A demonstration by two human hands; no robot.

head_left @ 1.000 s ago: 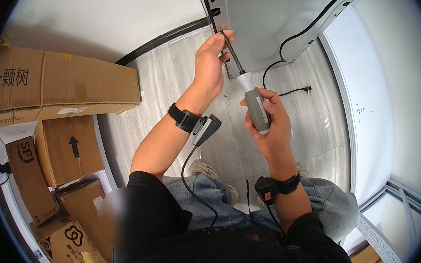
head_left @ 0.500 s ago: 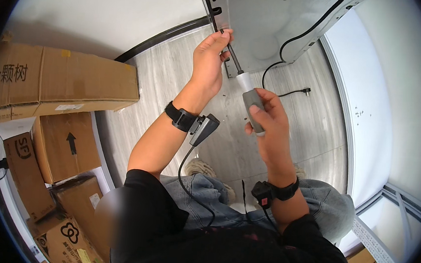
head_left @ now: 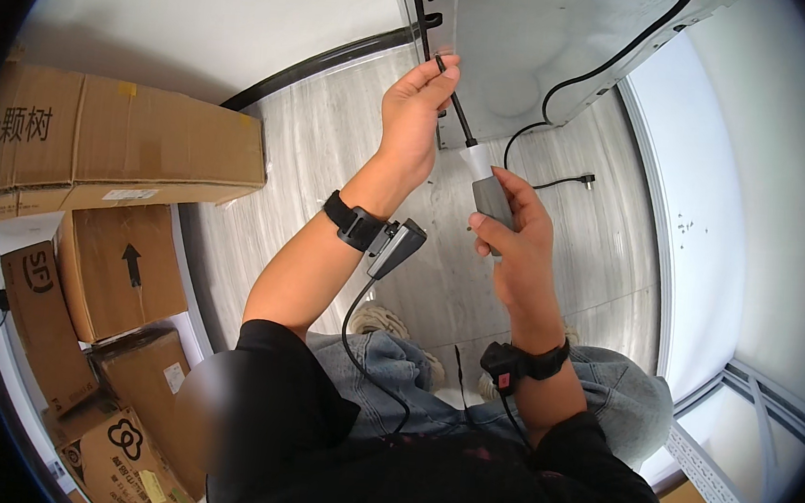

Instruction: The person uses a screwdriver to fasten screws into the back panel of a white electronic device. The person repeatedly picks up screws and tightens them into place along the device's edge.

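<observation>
In my right hand [head_left: 521, 242] is a screwdriver [head_left: 493, 204] with a thick grey handle, a white collar and a long dark shaft. The fingers wrap the handle, thumb along its side, and the shaft slants up and left. At its far end my left hand [head_left: 419, 106] pinches thumb and fingertips round the tip; whether a screw sits there too is hidden. Just beyond the fingertips rises the dark-edged side of a grey metal cabinet panel [head_left: 513, 52], with slots and holes along its edge. The tip stands apart from or close to that edge; I cannot tell which.
A black cable [head_left: 591, 74] runs down the panel to a plug [head_left: 588, 180] on the grey wood-look floor [head_left: 601, 258]. Cardboard boxes [head_left: 169, 153] are stacked at the left. Wrist straps [head_left: 355, 227] with wired devices sit on both my forearms. A white wall edge [head_left: 649, 176] stands at the right.
Both the panel and my left hand appear slightly farther right, while the boxes sit slightly farther left. The screwdriver's dark tip shows more plainly between my left fingertips. Both grips are kept.
</observation>
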